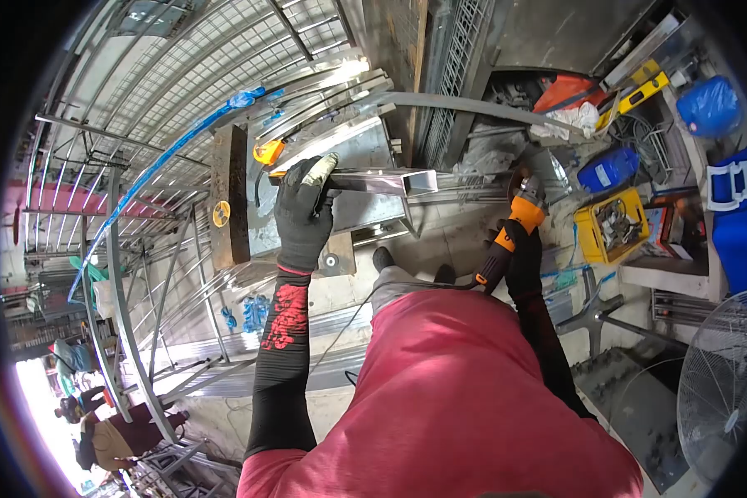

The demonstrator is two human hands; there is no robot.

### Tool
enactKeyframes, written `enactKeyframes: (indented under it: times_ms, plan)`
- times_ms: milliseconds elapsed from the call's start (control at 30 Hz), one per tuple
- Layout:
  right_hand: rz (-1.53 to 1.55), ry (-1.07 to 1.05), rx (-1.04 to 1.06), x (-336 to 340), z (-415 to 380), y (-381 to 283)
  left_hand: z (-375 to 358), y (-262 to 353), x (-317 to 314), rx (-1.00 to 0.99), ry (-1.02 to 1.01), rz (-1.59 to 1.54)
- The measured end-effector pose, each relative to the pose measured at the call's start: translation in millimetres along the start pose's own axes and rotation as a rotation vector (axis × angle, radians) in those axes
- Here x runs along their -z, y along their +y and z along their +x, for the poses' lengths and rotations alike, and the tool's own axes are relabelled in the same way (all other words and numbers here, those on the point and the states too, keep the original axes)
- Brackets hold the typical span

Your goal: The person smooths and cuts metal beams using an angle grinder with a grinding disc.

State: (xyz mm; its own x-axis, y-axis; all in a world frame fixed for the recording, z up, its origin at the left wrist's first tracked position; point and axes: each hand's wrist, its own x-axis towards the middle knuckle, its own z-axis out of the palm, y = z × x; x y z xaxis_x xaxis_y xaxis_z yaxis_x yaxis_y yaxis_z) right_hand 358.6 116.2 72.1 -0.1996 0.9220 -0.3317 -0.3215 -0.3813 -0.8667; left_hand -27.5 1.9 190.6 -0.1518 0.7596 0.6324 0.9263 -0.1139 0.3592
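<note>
My left hand [305,207], in a dark glove with a pale patch on one finger, is closed on a square metal tube [373,181] near the middle of the view. The tube's open end points right, above a metal-topped bench [361,145]. To the right, my right hand [523,261], also gloved, is wrapped round an orange and black angle grinder [515,228]. The grinder's disc is at the top, apart from the tube. An orange tape measure [268,152] lies on the bench just above my left hand.
A yellow crate [610,226], a blue container [607,170] and a yellow level [643,93] are at the right, with a fan [726,390] below. Metal frames [133,290] fill the left; another person [112,440] is at lower left. A cable [340,334] crosses beside my body.
</note>
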Motion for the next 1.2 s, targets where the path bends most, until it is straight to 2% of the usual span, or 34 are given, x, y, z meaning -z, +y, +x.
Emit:
enactKeyframes:
  times_ms: [267,467,567,667,700,733,767,833,867,900,967,1000,1067,1100,1133,1200]
  plan:
    - [0.052,-0.075,0.005,5.0,2.3,2.2,3.6,14.9,11.3,0.04,0.019,-0.046]
    - [-0.021,-0.068,0.128,4.3,-1.0,7.4,-5.0,7.8,8.3,0.042,0.023,-0.032]
    - [0.044,-0.042,0.015,4.1,0.1,8.4,-3.8,11.1,10.7,0.054,0.015,-0.031]
    - [-0.005,-0.077,0.095,15.1,16.0,25.5,-5.6,4.3,8.1,0.072,0.004,0.011]
    - [-0.312,-0.127,0.311,41.6,32.7,56.7,-6.1,1.3,4.2,0.111,0.008,-0.023]
    - [-0.62,-0.172,0.528,53.8,40.6,77.5,-5.7,-1.4,-4.2,0.056,-0.005,-0.01]
    - [-0.603,-0.181,0.528,37.3,41.7,78.2,2.8,-9.3,-7.8,-0.002,-0.018,0.009]
    - [0.245,-0.058,-0.053,28.2,36.8,64.1,19.7,-17.7,-21.5,-0.042,-0.113,-0.019]
    - [0.039,-0.071,0.074,25.5,33.9,62.4,34.5,-13.4,-22.8,-0.008,-0.166,-0.007]
    - [0.035,-0.07,0.071,20.7,30.0,62.8,55.9,-12.5,-26.6,-0.094,-0.085,-0.006]
    - [-0.117,0.031,0.147,6.9,32.1,61.9,92.8,-32.1,-37.3,-0.205,-0.069,0.065]
    - [-0.119,0.039,0.147,1.7,33.6,60.1,112.9,-45.4,-39.1,-0.185,-0.114,0.089]
    - [0.135,0.167,0.016,-12.3,25.1,47.0,156.7,-82.4,-46.0,-0.207,-0.164,0.057]
    - [0.139,0.191,0.016,-18.0,21.9,44.8,178.2,-101.4,-47.9,-0.277,-0.087,0.051]
    - [0.211,0.268,-0.03,-24.4,20.7,43.2,196.7,-115.0,-50.7,-0.261,-0.07,0.065]
    - [0.29,0.374,-0.072,-33.2,17.2,45.5,223.7,-162.3,-64.5,-0.206,-0.241,0.136]
